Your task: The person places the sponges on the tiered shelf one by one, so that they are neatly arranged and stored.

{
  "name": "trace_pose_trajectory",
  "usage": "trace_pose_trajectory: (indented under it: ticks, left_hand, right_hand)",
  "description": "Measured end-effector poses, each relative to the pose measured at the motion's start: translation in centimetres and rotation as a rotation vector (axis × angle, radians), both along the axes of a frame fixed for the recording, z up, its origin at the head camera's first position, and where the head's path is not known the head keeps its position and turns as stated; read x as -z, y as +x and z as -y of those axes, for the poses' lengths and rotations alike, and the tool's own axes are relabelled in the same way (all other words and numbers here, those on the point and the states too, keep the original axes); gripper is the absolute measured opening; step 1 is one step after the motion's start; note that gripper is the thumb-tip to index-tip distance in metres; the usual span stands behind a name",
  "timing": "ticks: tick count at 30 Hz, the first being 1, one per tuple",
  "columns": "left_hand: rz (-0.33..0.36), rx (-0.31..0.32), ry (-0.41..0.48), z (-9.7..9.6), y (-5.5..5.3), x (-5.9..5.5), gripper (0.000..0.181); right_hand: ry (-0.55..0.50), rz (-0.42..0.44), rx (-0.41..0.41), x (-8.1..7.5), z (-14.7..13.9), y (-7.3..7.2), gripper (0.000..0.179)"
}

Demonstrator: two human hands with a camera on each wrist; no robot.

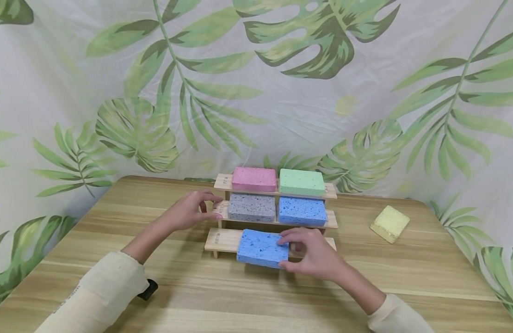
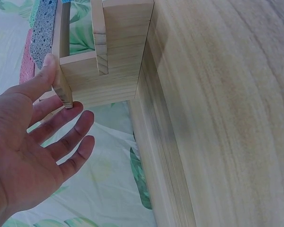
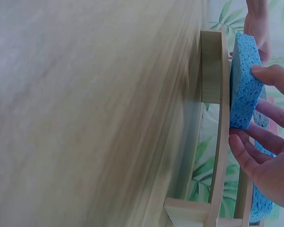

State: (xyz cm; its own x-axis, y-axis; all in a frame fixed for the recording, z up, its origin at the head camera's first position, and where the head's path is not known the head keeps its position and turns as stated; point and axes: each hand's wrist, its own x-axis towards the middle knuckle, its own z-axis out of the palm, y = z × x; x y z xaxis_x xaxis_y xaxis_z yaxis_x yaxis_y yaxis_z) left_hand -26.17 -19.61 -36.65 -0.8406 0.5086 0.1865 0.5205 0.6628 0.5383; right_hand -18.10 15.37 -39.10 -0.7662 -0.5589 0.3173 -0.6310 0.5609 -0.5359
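In the head view, my right hand (image 1: 316,254) grips the right end of a blue sponge (image 1: 260,249) over the lowest step of a wooden three-step rack (image 1: 223,239). The right wrist view shows its thumb on the front face of that blue sponge (image 3: 245,85), with fingers at the end and behind. My left hand (image 1: 194,210) pinches the left end of the rack's middle step; in the left wrist view, its thumb lies on one side of the board (image 2: 61,87) and fingertips on the other. A grey sponge (image 1: 251,207) sits beside it, near the thumb.
Another blue sponge (image 1: 302,211) lies on the middle step. The top step bears a pink sponge (image 1: 254,179) and a green sponge (image 1: 302,182). A yellow sponge (image 1: 390,224) lies on the wooden table (image 1: 189,296) to the right. A leaf-print cloth (image 1: 298,120) hangs behind.
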Motion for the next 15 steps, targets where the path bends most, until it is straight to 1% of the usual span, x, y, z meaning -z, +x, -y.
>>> trace_pose_trajectory:
  ticks: [4,9,15]
  left_hand:
    - [0.002,0.000,-0.002,0.0,0.0,-0.1,0.046]
    - [0.003,-0.006,-0.007,0.0,0.0,-0.1,0.046]
    - [0.002,-0.001,-0.002,0.1,0.1,-0.1,0.046]
  right_hand:
    - [-0.003,0.038,0.008,-0.1,0.6,0.1,0.035]
    - [0.020,0.035,0.026,-0.1,1.4,0.1,0.034]
    - [0.008,0.045,0.042,0.0,2.2,0.3,0.034]
